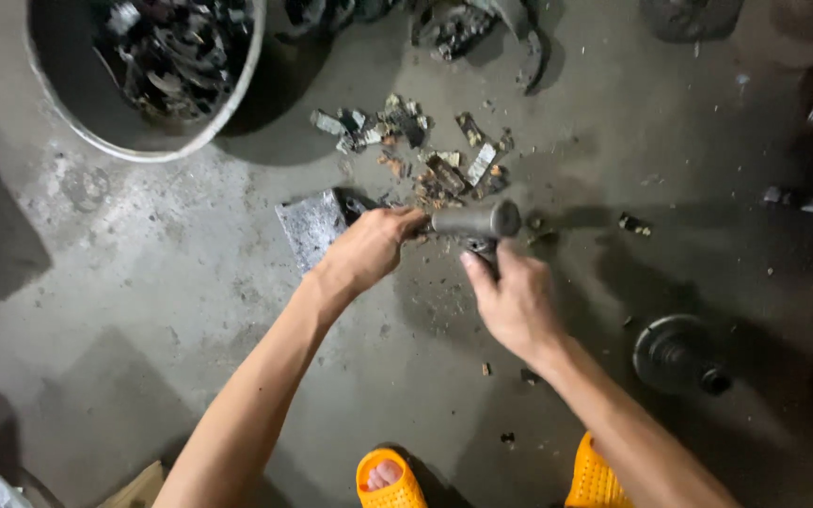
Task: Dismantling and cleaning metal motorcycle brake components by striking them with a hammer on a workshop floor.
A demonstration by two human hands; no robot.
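My left hand (pixel 369 246) is closed around the near end of a grey metal cylinder (pixel 477 220) that lies level above the concrete floor. My right hand (pixel 512 299) grips a small dark part (pixel 480 248) just under the cylinder. Beside my left hand lies a flat grey metal block (pixel 310 226). Beyond the cylinder is a scatter of several broken metal and brown scraps (pixel 425 155).
A large round tub (pixel 237 94) full of dark scrap stands at the top left. A dark round pulley-like part (pixel 677 352) sits on the floor at the right. More dark parts (pixel 468 23) lie at the top. My orange sandals (pixel 390 482) show at the bottom edge.
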